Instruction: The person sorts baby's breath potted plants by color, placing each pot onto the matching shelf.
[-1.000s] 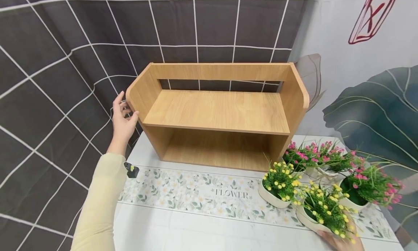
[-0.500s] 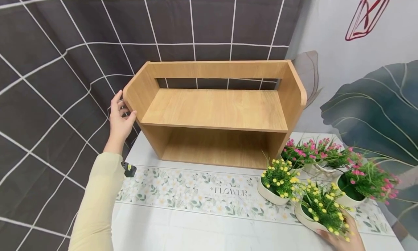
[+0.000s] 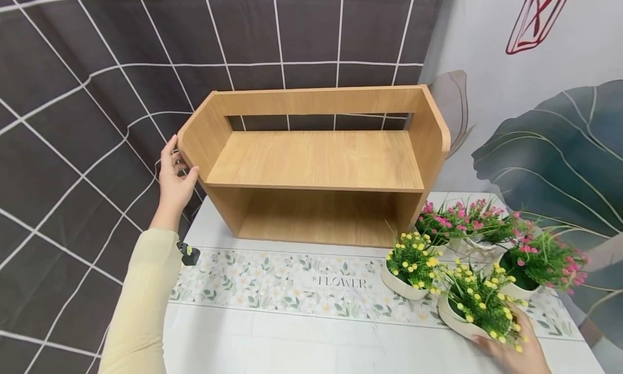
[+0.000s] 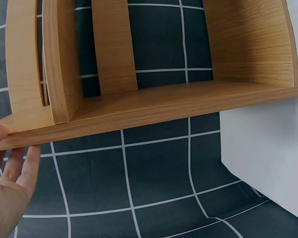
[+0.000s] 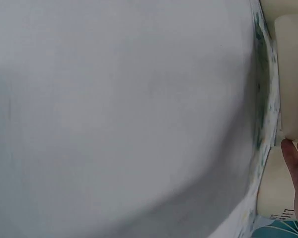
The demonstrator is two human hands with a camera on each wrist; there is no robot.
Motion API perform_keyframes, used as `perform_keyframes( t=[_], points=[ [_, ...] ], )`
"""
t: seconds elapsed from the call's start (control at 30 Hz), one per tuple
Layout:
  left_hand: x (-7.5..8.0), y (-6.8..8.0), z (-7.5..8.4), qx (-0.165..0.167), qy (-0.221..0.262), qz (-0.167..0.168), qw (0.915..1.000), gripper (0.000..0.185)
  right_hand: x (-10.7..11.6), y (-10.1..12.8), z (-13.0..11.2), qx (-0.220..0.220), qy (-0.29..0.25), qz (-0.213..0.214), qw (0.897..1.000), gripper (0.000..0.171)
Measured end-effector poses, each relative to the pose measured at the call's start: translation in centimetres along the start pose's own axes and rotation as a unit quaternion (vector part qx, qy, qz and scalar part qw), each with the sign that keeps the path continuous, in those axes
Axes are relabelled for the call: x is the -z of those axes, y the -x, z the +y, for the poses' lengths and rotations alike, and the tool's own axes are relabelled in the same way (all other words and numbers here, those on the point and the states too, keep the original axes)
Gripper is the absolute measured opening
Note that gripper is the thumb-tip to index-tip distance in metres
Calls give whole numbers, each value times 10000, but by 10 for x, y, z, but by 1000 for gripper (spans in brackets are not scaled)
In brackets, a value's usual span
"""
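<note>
A two-tier wooden desktop shelf (image 3: 316, 160) stands on the table against the dark grid backdrop. My left hand (image 3: 175, 185) grips its left side panel (image 4: 154, 106), thumb on one face and fingers on the other. At the lower right of the head view, my right hand (image 3: 521, 349) holds a white pot of yellow artificial flowers (image 3: 482, 304) by its near right end. In the right wrist view only part of that cream-white pot (image 5: 294, 74) shows, with my fingertips (image 5: 290, 151) against it. Whether its base touches the table I cannot tell.
A second yellow-flowered pot (image 3: 406, 279) sits by the shelf's front right corner. Pink-flowered pots (image 3: 518, 290) stand behind and to the right. A floral strip marked FLOWER (image 3: 302, 282) crosses the white table (image 3: 272, 336). A small black device (image 3: 189, 253) shows at my left wrist.
The head view has shifted slightly, so the shelf and pots appear a little farther left. Both hands keep their hold, with little visible movement against the things they hold.
</note>
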State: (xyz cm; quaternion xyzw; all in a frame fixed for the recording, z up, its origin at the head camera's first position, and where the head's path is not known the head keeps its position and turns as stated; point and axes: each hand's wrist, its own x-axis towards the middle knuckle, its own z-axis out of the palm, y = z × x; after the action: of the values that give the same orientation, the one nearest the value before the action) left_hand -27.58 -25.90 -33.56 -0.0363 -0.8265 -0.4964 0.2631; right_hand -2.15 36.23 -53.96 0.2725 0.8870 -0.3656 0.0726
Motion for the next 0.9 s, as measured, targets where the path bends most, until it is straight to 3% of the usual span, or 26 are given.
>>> perform_keyframes(
  t=[0.2,0.5,0.6,0.67,0.77,0.83,0.9],
  points=[
    [2,-1,0,-31,-71,-52,10000,74,12,1,-2,271,-148,27,9995,116],
    [4,-3,0,-139,-93,-80,9998,71,23,4,-10,804,-164,566,9950,110],
    [5,-3,1,-177,-100,-95,9997,70,26,5,-10,1608,-67,838,9834,103],
    [6,-4,1,-193,-124,-96,9997,70,28,5,-10,2325,31,1105,9663,99],
    [7,-4,1,-173,-212,-89,9996,71,31,2,-9,3204,-182,1171,9398,91],
    [8,-4,1,-154,-256,-88,9995,71,35,1,-12,3283,-135,1143,9375,86],
    [8,-4,1,-127,-304,-91,9994,71,39,1,-17,3036,-210,985,9475,87]
  ],
)
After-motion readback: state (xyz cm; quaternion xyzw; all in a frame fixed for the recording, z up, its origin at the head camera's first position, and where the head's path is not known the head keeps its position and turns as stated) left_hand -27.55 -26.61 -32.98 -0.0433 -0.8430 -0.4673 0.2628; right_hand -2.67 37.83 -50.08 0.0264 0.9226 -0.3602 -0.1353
